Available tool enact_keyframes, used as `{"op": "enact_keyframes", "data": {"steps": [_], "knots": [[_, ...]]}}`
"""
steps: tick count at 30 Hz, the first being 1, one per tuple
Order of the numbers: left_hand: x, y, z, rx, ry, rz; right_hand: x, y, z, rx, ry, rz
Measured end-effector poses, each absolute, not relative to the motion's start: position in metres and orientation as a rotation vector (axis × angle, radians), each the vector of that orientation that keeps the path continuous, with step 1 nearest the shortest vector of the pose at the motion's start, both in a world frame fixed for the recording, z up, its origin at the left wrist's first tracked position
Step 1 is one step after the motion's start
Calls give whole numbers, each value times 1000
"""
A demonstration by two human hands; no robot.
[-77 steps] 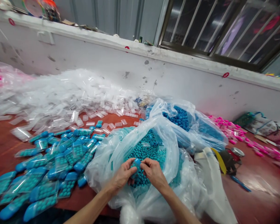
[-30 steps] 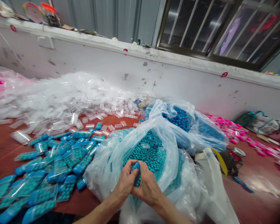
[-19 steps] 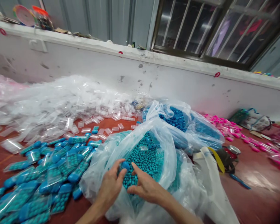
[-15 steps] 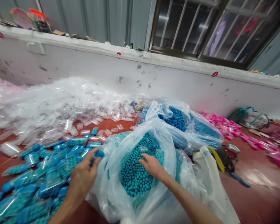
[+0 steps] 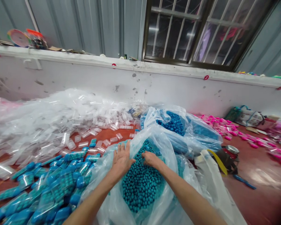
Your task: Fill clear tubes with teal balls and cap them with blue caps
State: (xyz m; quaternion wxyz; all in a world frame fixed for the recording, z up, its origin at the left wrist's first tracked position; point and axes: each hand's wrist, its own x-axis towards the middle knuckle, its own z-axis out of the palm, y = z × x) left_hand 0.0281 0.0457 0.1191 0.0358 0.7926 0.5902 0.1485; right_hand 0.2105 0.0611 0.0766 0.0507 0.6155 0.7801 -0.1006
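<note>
An open plastic bag (image 5: 170, 150) of teal beads (image 5: 142, 184) stands in front of me. My left hand (image 5: 122, 160) is open, fingers stretched, over the bag's left rim. Over the far part of the beads is my right hand (image 5: 151, 159), its fingers curled together. What those fingers hold, if anything, is hidden. To the left lies a heap of clear packs filled with teal beads and closed with blue caps (image 5: 63, 184).
Clear plastic containers (image 5: 67, 109) are piled at the back left. Behind the bead bag lies a bag of blue caps (image 5: 173, 123). Pink pieces (image 5: 220, 125), a lidded jar (image 5: 231, 150) and a white sack (image 5: 213, 178) are to the right. A wall (image 5: 168, 90) runs behind.
My left hand has let go of a blue-capped pack at the heap and moved right to the bag rim, opening out. My right hand stays at the beads. The view has tilted up.
</note>
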Motion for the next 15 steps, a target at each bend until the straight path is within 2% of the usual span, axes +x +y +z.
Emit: {"op": "enact_keyframes", "data": {"steps": [3, 8, 15], "knots": [[41, 72, 106, 2318, 1843, 272, 205, 56, 76, 1825, 2380, -292], [32, 84, 83, 2282, 1856, 292, 208, 37, 75, 1804, 2385, -236], [28, 94, 104, 2199, 1730, 458, 188, 41, 72, 1799, 2383, -245]]}}
